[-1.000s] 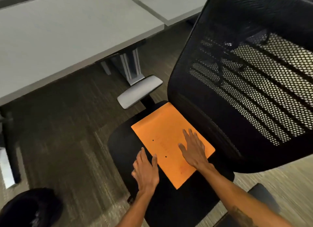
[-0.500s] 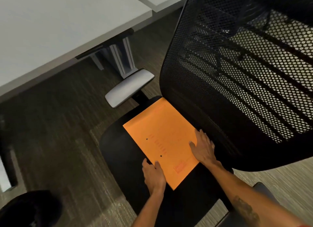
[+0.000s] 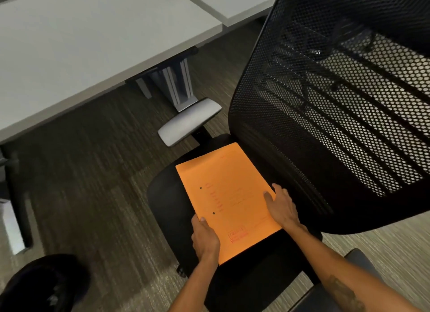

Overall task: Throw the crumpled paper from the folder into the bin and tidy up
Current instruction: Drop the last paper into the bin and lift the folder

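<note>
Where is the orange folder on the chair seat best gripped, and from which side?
By its two long edges near the close end, coming from the person's side. The orange folder lies flat on the seat, and the mesh backrest crowds its far end. The left hand and right hand sit at those edges.

We are looking at an office: a black mesh-backed desk chair with a grey armrest fills the right of the frame. Pale tabletops on metal legs span the upper left, above striped carpet.
</note>
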A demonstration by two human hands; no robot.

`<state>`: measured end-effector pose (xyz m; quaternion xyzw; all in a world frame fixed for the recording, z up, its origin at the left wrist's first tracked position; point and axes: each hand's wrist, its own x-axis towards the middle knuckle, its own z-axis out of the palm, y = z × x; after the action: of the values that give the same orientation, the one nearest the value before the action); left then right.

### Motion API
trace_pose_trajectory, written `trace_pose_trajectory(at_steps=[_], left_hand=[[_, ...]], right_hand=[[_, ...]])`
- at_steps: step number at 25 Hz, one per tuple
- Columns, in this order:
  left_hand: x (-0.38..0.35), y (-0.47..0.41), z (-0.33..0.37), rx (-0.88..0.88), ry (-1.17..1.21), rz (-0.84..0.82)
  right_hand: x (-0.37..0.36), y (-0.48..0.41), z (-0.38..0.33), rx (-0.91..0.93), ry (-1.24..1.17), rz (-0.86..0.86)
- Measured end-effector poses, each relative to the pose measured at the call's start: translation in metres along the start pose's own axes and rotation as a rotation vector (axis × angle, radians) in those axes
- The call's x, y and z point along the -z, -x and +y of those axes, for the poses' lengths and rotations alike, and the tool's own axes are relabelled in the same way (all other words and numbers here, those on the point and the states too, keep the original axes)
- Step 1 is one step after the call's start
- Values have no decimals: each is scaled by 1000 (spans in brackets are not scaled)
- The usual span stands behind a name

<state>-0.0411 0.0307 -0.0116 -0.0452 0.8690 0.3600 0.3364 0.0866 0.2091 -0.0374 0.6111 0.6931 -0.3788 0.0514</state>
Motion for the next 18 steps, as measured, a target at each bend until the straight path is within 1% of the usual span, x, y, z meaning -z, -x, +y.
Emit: trace_pose_trajectory(at_steps=[2,4,11,14,18], left_hand=[[13,-1,-1,-11,8,41],[24,-1,-2,-29,8,75],[58,23,4,-105,59,121],[74,35,17,-145,88,121],[99,43,41,-200,117,130]], right_hand=[[3,3,-7,-72,-138,-42],[3,8,-12,-108,-257,-25],[14,53,-26,-87,-599,47],[27,75,-38,-43,-684,83],[48,93,-66,9,-719,117]])
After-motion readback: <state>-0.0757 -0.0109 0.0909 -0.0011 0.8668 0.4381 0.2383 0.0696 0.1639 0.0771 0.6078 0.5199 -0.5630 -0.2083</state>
